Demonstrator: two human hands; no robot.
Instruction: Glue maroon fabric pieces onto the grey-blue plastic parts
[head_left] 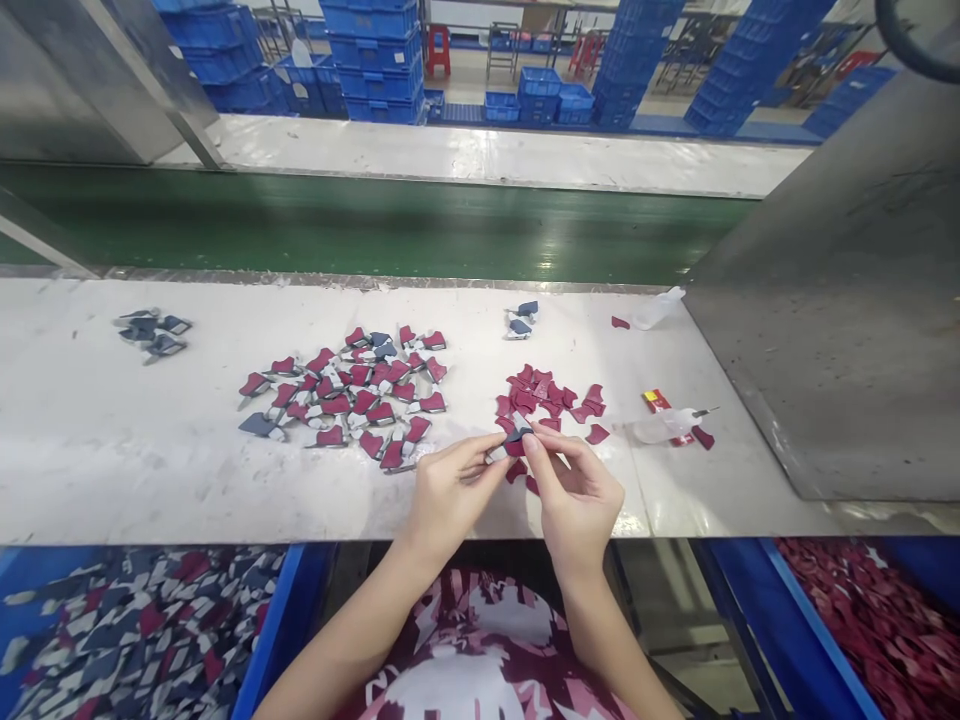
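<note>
Between the fingertips of both hands is a small grey, navy and maroon plastic piece (516, 438), partly covered by the fingers. My left hand (454, 490) pinches its left side. My right hand (574, 490) grips the right side, with the thumb pressed on top. Just beyond the fingers lies a loose pile of flat maroon pieces (544, 388). To the left spreads a larger group of grey pieces with maroon tops (360, 385), a few showing navy instead. Two navy and grey pieces (521, 322) lie farther back.
A clear squeeze bottle (664, 427) with a needle tip lies at right on a red packet (655, 399); another bottle (658, 308) is behind it. More navy pieces (152, 333) lie far left. Blue bins (281, 620) flank my lap. A metal panel (832, 300) stands right; a green belt (420, 228) runs behind.
</note>
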